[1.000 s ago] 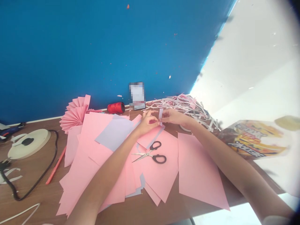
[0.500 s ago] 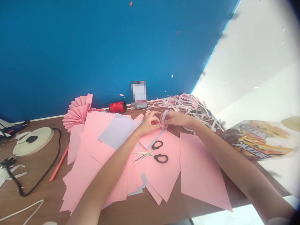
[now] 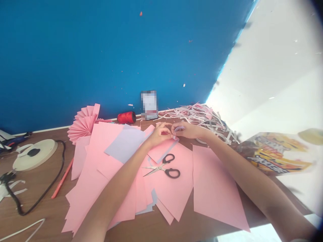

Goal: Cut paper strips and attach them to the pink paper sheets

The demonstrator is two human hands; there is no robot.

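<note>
Both hands meet above the far end of the pink paper sheets (image 3: 174, 188). A narrow pale lilac paper strip (image 3: 179, 128) is pinched between them. My left hand (image 3: 161, 132) is closed, thumb and forefinger at the strip's lower end. My right hand (image 3: 186, 130) is closed around the strip from the other side, and its fingers partly hide it. Below the hands lie scissors (image 3: 161, 167) with black handles, blades parted and pointing left. A lilac paper sheet (image 3: 125, 143) rests on the pink stack to the left of my left hand.
Pleated pink paper fans (image 3: 84, 122), a red thread spool (image 3: 126, 117) and a propped phone-like device (image 3: 149, 105) stand along the blue wall. Shredded paper strips (image 3: 202, 114) are heaped at back right. Left are a red pen (image 3: 62, 178), white reel (image 3: 35, 154) and black cable (image 3: 46, 195); right, a printed bag (image 3: 277, 153).
The strip's upper end, upright before, now bends over toward the right as my right fingers curl round it. My left hand stays almost in place. The view has tilted slightly.
</note>
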